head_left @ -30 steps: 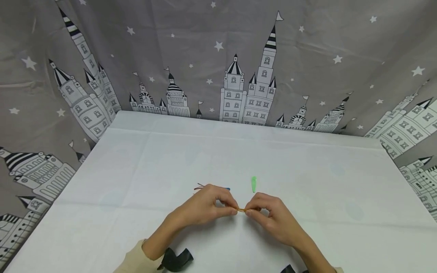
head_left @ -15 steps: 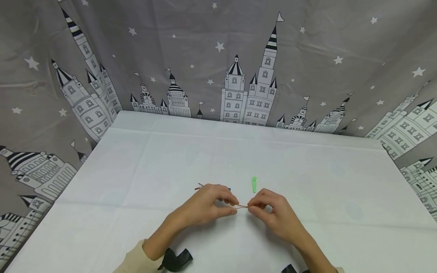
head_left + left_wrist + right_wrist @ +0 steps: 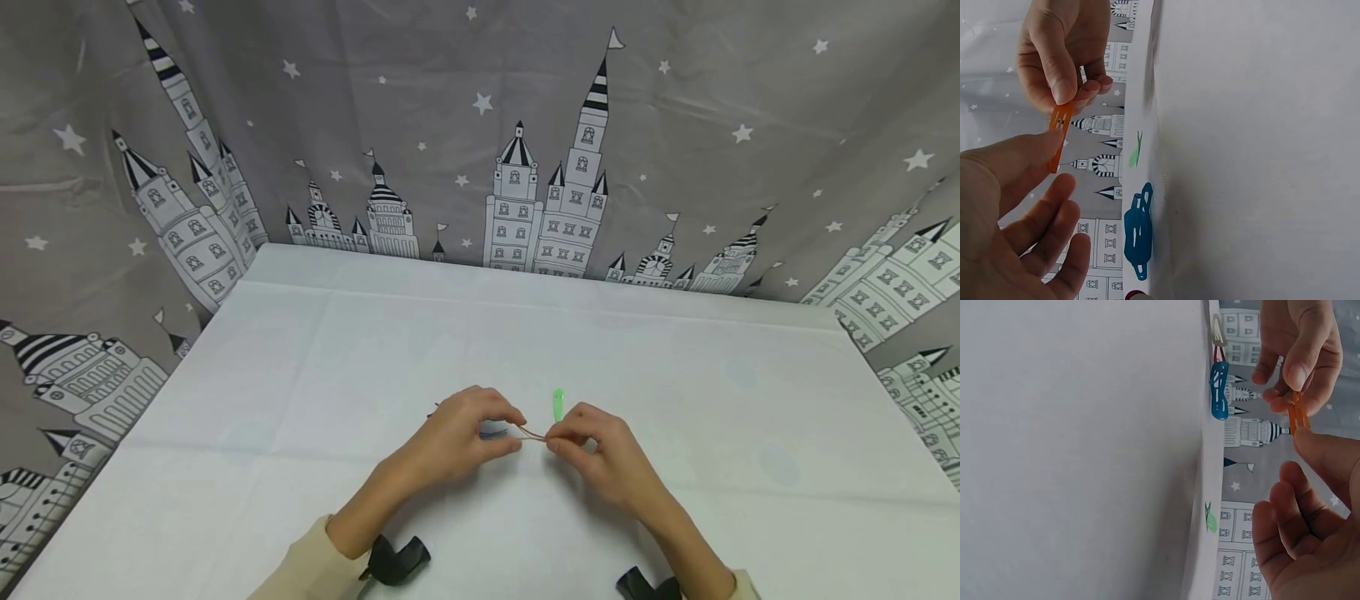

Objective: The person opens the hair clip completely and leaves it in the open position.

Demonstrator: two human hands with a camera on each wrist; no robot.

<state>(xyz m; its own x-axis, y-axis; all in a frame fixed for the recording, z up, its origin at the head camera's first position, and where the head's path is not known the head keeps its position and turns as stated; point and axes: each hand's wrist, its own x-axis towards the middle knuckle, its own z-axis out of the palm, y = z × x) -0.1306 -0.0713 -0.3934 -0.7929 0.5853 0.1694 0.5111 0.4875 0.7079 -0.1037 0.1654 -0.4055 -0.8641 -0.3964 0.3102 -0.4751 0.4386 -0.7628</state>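
An orange snap hair clip (image 3: 533, 435) spans the gap between my hands, raised off the table. My left hand (image 3: 459, 437) holds its left end between thumb and index finger, where the clip's two thin parts stand apart. The right end is pinched by the thumb and index finger of my right hand (image 3: 606, 450). Both wrist views show the orange clip (image 3: 1063, 115) between the two thumbs, its ends partly covered by fingertips. In the right wrist view, the other fingers of the right hand (image 3: 1310, 531) are loosely bent, away from the clip.
Behind the right hand lies a green hair clip (image 3: 558, 403) on the white table (image 3: 390, 342). Blue hair clips (image 3: 1138, 234) lie beyond the left hand, with a red and a pale clip (image 3: 1218, 330) beside them. A grey castle-print curtain (image 3: 450, 108) hangs behind.
Both hands have moved slightly away from the body with the orange clip. Its two parts have spread apart at the left end. A blue clip now shows past the left thumb.
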